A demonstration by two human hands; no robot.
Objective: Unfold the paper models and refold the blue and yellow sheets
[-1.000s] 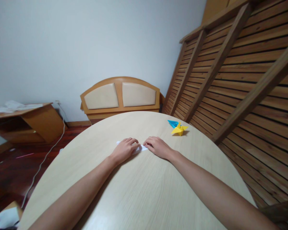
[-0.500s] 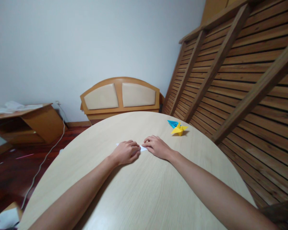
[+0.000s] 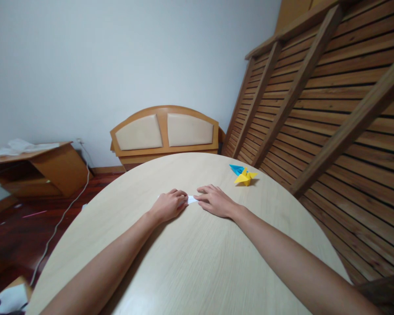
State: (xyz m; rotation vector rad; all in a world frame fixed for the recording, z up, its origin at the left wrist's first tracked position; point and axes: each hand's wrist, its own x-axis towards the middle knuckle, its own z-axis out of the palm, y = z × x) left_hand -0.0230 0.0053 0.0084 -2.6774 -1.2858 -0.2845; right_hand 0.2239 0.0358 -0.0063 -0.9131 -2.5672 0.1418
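Observation:
A small piece of folded white paper (image 3: 192, 199) lies flat on the round table (image 3: 190, 253), showing between my two hands. Over its left part rests my left hand (image 3: 170, 204), with bent fingers pressed together on the paper and covering much of it. My right hand (image 3: 215, 201) lies at the paper's right end, fingers stretched and a little apart, tips touching or just beside the edge. Beyond that hand stand a yellow origami figure (image 3: 245, 177) with pointed wings and a blue folded-paper piece (image 3: 237, 169) partly behind it.
A slatted wooden panel (image 3: 315, 131) leans along the right side of the table. Behind the table is a headboard (image 3: 164, 131) with two cream pads. At left, a low wooden desk (image 3: 64, 168) carries white sheets, and a cable (image 3: 64, 214) runs along the floor.
My left hand has slid slightly left, baring more of the white paper. The right hand's fingers have lifted and spread a little. The yellow and blue pieces have not moved.

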